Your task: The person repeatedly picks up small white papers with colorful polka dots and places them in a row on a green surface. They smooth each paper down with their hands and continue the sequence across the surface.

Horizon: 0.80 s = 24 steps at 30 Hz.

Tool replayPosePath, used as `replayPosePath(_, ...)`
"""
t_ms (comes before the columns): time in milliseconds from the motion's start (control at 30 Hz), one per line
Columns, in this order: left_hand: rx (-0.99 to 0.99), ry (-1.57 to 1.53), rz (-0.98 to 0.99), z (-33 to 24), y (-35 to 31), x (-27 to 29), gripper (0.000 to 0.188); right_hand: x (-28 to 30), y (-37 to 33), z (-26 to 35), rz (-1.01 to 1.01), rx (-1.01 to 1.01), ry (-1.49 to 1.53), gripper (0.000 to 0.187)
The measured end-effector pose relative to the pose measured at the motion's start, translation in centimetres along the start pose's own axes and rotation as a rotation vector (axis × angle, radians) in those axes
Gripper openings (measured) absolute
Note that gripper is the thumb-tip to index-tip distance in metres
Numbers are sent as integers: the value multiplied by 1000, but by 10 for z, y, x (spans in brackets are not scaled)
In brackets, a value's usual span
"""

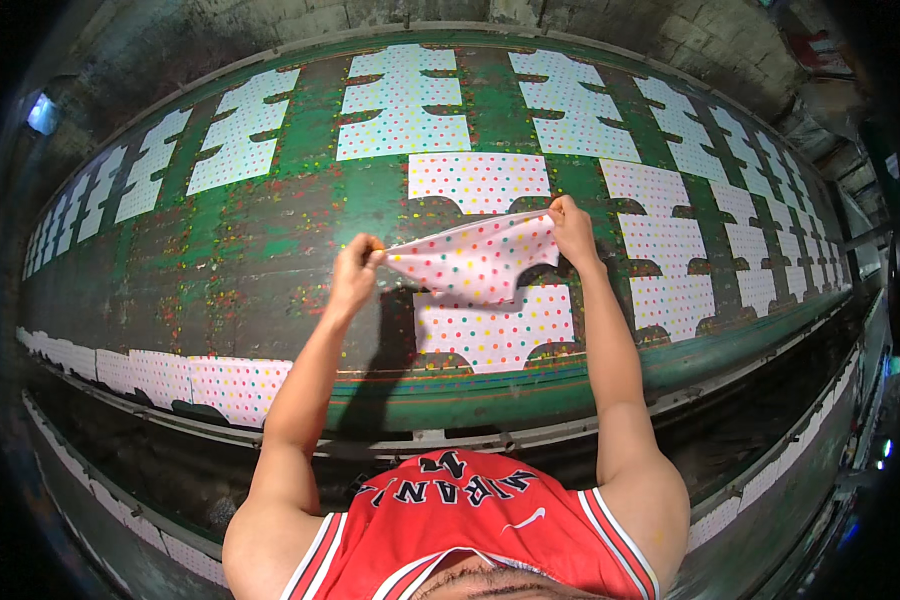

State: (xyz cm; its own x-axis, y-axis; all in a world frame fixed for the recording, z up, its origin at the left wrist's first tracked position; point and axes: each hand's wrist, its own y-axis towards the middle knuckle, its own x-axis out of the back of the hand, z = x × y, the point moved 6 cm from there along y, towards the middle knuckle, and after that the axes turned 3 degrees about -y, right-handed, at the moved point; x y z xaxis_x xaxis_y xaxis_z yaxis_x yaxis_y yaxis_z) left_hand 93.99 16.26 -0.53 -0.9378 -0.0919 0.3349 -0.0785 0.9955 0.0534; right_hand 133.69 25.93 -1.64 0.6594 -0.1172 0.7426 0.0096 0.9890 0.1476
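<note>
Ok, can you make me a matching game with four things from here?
Things:
1. Long table
2. Left hand
3. Held cloth
4. Shirt

Clues:
A. Pale, with coloured dots
B. Red, with striped armholes
C. Pinching the left end of some fabric
D. Green, with dark patches

Pairs: 1-D, 2-C, 3-A, 4-B

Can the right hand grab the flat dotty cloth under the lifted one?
Not yet, I think: the right hand is pinching the lifted polka-dot fabric. Otherwise the way looks free: the flat polka-dot fabric lies close by, its near end uncovered.
</note>
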Motion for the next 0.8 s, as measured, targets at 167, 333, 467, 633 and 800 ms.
replayPosePath(167,-40,-163,-124,-11,-40,80,5,34,-65,80,-19,149,277,12)
replayPosePath(333,-78,-112,-193,2,-102,133,13,5,-149,123,53,142,472,17)
replayPosePath(467,-18,-78,-226,29,-162,164,16,-38,-221,136,156,70,547,21)
replayPosePath(633,48,90,-221,63,-233,183,16,-77,-302,139,42,38,358,21)
replayPosePath(800,42,220,-180,97,-248,184,18,-120,-334,130,51,9,268,29)
